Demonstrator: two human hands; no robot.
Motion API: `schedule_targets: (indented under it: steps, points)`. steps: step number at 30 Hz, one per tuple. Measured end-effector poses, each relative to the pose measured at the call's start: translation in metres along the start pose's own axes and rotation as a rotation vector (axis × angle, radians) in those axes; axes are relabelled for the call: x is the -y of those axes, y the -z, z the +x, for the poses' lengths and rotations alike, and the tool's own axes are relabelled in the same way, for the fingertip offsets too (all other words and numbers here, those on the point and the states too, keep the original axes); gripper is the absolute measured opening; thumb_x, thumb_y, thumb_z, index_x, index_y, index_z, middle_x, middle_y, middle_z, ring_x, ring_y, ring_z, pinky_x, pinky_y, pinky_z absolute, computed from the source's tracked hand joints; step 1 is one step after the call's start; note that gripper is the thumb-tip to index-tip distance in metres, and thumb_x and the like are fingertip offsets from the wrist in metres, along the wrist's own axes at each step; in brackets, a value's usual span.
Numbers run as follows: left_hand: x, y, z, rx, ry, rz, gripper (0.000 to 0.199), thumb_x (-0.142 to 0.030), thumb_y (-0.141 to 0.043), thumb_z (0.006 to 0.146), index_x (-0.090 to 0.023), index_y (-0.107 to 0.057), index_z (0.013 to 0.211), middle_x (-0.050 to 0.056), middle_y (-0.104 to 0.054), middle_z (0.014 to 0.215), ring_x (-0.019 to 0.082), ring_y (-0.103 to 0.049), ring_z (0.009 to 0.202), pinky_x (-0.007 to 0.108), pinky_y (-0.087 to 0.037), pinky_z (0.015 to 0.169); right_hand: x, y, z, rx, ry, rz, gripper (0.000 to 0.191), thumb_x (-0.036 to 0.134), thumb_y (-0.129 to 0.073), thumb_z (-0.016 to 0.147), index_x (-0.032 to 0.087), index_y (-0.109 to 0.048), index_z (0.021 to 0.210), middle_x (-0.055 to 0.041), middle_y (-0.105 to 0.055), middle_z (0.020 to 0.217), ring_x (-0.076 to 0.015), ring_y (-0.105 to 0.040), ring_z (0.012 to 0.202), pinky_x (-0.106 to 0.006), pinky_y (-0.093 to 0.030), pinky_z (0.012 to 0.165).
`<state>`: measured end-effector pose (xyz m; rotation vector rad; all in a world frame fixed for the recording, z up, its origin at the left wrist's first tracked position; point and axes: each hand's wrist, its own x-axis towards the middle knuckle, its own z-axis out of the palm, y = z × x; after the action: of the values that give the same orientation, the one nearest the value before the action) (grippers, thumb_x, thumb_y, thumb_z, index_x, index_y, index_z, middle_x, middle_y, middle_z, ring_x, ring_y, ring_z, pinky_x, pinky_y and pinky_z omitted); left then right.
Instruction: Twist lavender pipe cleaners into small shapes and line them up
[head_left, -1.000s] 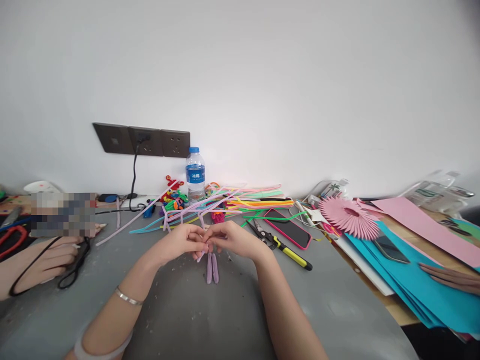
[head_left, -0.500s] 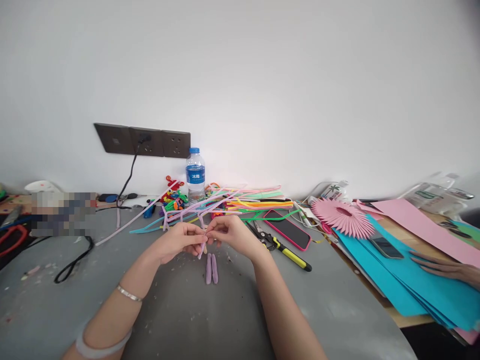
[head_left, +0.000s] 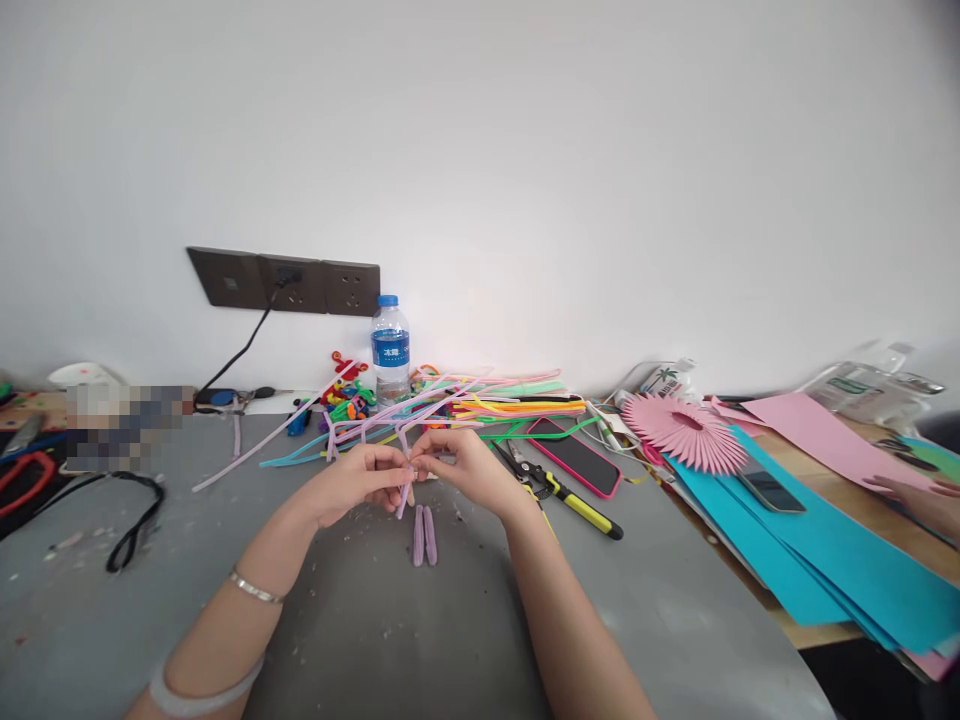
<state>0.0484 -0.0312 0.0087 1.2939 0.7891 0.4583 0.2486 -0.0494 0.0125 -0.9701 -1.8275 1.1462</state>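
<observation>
My left hand point(head_left: 366, 480) and my right hand point(head_left: 466, 466) meet over the grey table, both closed in a pinch. Between their fingertips is a lilac pipe cleaner point(head_left: 403, 502), its short end pointing down; the rest is mostly hidden by the fingers. Just below my hands lie two folded lilac pipe-cleaner pieces point(head_left: 424, 537), side by side. Behind the hands, loose lilac pipe cleaners point(head_left: 375, 425) spread across the table. To the right rest pliers with yellow-and-black handles point(head_left: 581, 507).
A water bottle point(head_left: 391, 350) stands against the wall. A phone with a pink edge point(head_left: 576, 456) lies behind the pliers. At right are blue paper sheets point(head_left: 847, 560), a pink pleated paper ring point(head_left: 684, 432) and another person's hand point(head_left: 919, 502). A black cable point(head_left: 135, 520) loops at left.
The other person's hand has moved back off the blue paper to the pink sheet. The black cable at left has shifted. My hands stay almost in place, still pinching the pipe cleaner.
</observation>
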Motion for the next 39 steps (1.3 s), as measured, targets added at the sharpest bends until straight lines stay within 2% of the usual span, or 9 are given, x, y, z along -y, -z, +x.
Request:
schedule_targets:
  steps: [4,9,13,17,22,26,30,34,39]
  points:
    - [0.001,-0.002,0.002,-0.048,-0.025,-0.025,0.026,-0.04,-0.073,0.074,-0.015,-0.067,0.075,0.003,-0.064,0.066,0.013,-0.059,0.058,0.026,-0.051,0.059,0.003,-0.002,0.002,-0.033,0.02,-0.054,0.013,0.025,-0.056,0.086,0.017,-0.064,0.08,-0.0008,-0.062,0.071,-0.0139,-0.057,0.066,-0.026,-0.047,0.066]
    - [0.0,-0.006,0.004,-0.145,-0.118,-0.108,0.025,-0.04,-0.073,0.075,-0.016,-0.066,0.073,0.001,-0.061,0.065,0.012,-0.058,0.059,0.026,-0.052,0.059,0.001,-0.008,0.006,-0.172,0.062,-0.032,0.013,0.026,-0.057,0.085,0.017,-0.063,0.078,-0.0007,-0.062,0.072,-0.0127,-0.057,0.066,-0.025,-0.047,0.065]
    - [-0.001,-0.006,0.005,-0.235,-0.17,-0.157,0.025,-0.038,-0.074,0.074,-0.016,-0.064,0.07,0.001,-0.061,0.065,0.011,-0.058,0.06,0.024,-0.052,0.061,-0.004,-0.016,0.009,-0.24,0.006,0.105,0.016,0.032,-0.06,0.083,0.017,-0.065,0.082,-0.001,-0.062,0.069,-0.0116,-0.055,0.057,-0.022,-0.047,0.051]
    - [0.0,-0.003,0.008,-0.35,-0.227,-0.23,0.024,-0.038,-0.077,0.072,-0.016,-0.066,0.074,0.0,-0.063,0.066,0.012,-0.061,0.061,0.024,-0.052,0.061,-0.006,-0.022,0.009,-0.254,-0.024,0.128,0.021,0.036,-0.061,0.083,0.017,-0.069,0.088,-0.0006,-0.061,0.064,-0.011,-0.052,0.051,-0.021,-0.046,0.043]
    - [0.002,0.0,0.01,-0.426,-0.279,-0.305,0.025,-0.037,-0.081,0.067,-0.015,-0.07,0.073,0.001,-0.067,0.064,0.011,-0.062,0.061,0.022,-0.052,0.062,-0.01,-0.026,0.008,-0.244,0.001,0.068,0.024,0.038,-0.06,0.085,0.018,-0.071,0.093,-0.0014,-0.062,0.064,-0.0107,-0.051,0.048,-0.021,-0.044,0.041]
    - [0.004,-0.003,0.014,-0.497,-0.289,-0.36,0.029,-0.038,-0.085,0.06,-0.015,-0.072,0.072,0.002,-0.068,0.064,0.011,-0.062,0.06,0.021,-0.052,0.06,-0.009,-0.028,0.009,-0.288,0.052,-0.06,0.022,0.031,-0.058,0.086,0.016,-0.073,0.094,-0.0008,-0.062,0.061,-0.0094,-0.048,0.045,-0.021,-0.04,0.042]
    - [0.01,-0.004,0.019,-0.601,-0.311,-0.404,0.032,-0.038,-0.086,0.057,-0.015,-0.073,0.075,0.001,-0.069,0.067,0.011,-0.063,0.062,0.02,-0.051,0.057,-0.003,-0.029,0.01,-0.33,0.128,-0.23,0.021,0.024,-0.056,0.087,0.015,-0.072,0.098,-0.0024,-0.067,0.07,-0.0088,-0.047,0.05,-0.021,-0.04,0.05]
    - [0.011,-0.004,0.02,-0.638,-0.32,-0.419,0.032,-0.038,-0.086,0.057,-0.016,-0.073,0.076,0.002,-0.069,0.072,0.013,-0.064,0.068,0.019,-0.048,0.056,0.0,-0.029,0.01,-0.349,0.19,-0.353,0.023,0.019,-0.061,0.083,0.017,-0.071,0.103,-0.0017,-0.067,0.076,-0.0085,-0.042,0.051,-0.021,-0.038,0.053]
    - [0.008,-0.003,0.017,-0.63,-0.297,-0.379,0.033,-0.041,-0.085,0.058,-0.016,-0.072,0.075,0.005,-0.07,0.076,0.018,-0.066,0.076,0.02,-0.045,0.053,-0.006,-0.025,0.01,-0.424,0.135,-0.263,0.013,0.021,-0.062,0.082,0.016,-0.073,0.087,-0.0004,-0.066,0.064,-0.0085,-0.045,0.045,-0.021,-0.038,0.048]
